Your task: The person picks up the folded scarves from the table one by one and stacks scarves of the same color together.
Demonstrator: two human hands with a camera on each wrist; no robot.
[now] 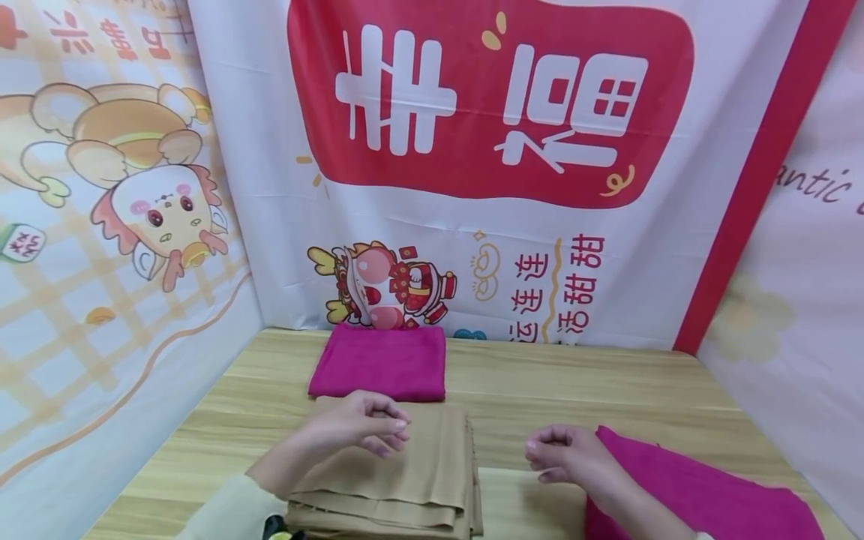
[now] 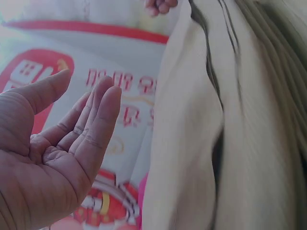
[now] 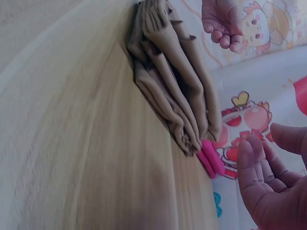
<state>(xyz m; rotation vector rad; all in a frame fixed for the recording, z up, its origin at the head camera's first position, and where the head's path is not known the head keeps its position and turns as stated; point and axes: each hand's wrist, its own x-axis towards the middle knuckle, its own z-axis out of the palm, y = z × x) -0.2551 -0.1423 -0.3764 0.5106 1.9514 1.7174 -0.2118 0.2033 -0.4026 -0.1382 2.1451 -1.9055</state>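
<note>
A stack of folded tan cloth (image 1: 412,472) lies on the table in front of me, its layered edges also showing in the right wrist view, where the tan cloth (image 3: 168,72) reads as several thick folds. Over the stack's upper left part hovers my left hand (image 1: 361,427), fingers loosely bent and holding nothing. My right hand (image 1: 570,457) is to the right of the stack, above the table, likewise with relaxed fingers and nothing held. Just beside it lies a magenta cloth (image 1: 702,487), partly covered by the right forearm. In the left wrist view, the left palm (image 2: 53,177) faces up, bare.
Behind the tan stack sits a folded magenta cloth (image 1: 381,364). The wooden table (image 1: 574,382) ends at a printed white and red backdrop (image 1: 472,217). Printed sheets hang at the left (image 1: 121,262) and right sides. A dark band shows at the left sleeve.
</note>
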